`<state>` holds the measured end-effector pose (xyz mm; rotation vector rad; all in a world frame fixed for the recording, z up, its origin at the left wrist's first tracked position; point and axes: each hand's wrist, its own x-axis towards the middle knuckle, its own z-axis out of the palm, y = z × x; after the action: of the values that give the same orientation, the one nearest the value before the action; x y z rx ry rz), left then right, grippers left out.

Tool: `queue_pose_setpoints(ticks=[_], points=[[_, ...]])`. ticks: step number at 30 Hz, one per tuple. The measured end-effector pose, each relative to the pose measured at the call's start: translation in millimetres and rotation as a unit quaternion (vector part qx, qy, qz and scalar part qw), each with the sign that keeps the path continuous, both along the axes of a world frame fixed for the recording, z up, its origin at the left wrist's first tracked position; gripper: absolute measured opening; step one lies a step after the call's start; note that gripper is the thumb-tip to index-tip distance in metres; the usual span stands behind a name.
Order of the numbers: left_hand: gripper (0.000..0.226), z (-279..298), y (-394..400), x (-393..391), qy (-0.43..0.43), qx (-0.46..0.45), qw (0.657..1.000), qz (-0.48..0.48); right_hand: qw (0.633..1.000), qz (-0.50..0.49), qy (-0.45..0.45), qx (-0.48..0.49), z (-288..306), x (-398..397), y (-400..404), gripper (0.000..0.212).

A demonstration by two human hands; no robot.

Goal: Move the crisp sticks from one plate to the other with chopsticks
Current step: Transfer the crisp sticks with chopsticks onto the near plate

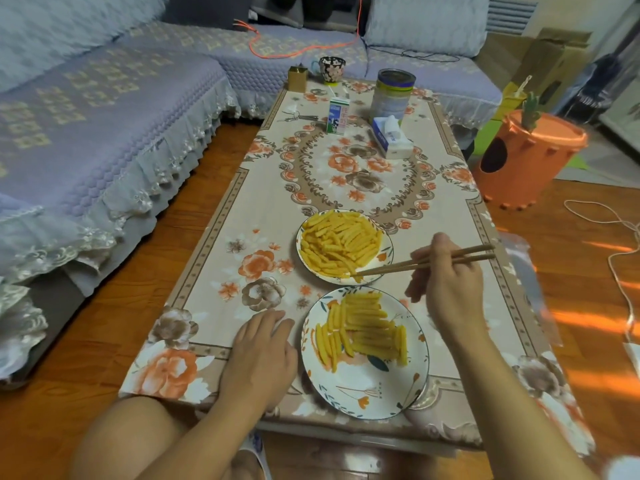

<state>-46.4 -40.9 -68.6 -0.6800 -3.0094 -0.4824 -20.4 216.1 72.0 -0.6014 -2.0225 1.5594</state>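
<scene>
Two white flowered plates sit on the floral tablecloth. The far plate (387, 252) is heaped with yellow crisp sticks (337, 242). The near plate (363, 393) carries several crisp sticks (367, 329) laid in rows. My right hand (448, 278) grips a pair of wooden chopsticks (415, 265). Their tips rest at the near edge of the far plate, pinching one crisp stick (356, 278). My left hand (261, 351) lies flat on the cloth, fingers straight, just left of the near plate.
At the table's far end stand a milk carton (337, 116), a tin can (393, 93), a tissue box (393, 138), a cup (331, 68) and a small box (298, 77). A sofa (104, 116) runs along the left. An orange bin (523, 155) stands right.
</scene>
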Motion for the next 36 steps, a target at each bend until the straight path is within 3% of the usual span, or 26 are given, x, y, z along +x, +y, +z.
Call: queue_pose_setpoints(ticks=[4,8,14,25,31,36], points=[[0.049,0,0,1,0.002,-0.004,1.0,0.0,0.991,0.002,-0.029,-0.128,14,39,-1,0.057],[0.05,0,0,1,0.0,-0.005,1.0,-0.001,0.986,0.03,-0.057,-0.157,0,67,-38,0.058],[0.053,0,-1,4,-0.003,-0.007,1.0,-0.004,0.992,0.044,-0.08,-0.087,-13,74,-62,0.049],[0.049,-1,-1,2,0.002,-0.001,1.0,-0.007,0.999,-0.047,-0.021,0.006,-1,16,11,0.043],[0.046,-3,0,1,0.015,0.011,1.0,-0.003,0.989,-0.128,-0.016,-0.07,-17,-32,24,0.053],[0.047,-3,0,0,0.018,0.008,1.0,-0.002,0.985,-0.141,-0.032,-0.096,-31,-50,20,0.054]])
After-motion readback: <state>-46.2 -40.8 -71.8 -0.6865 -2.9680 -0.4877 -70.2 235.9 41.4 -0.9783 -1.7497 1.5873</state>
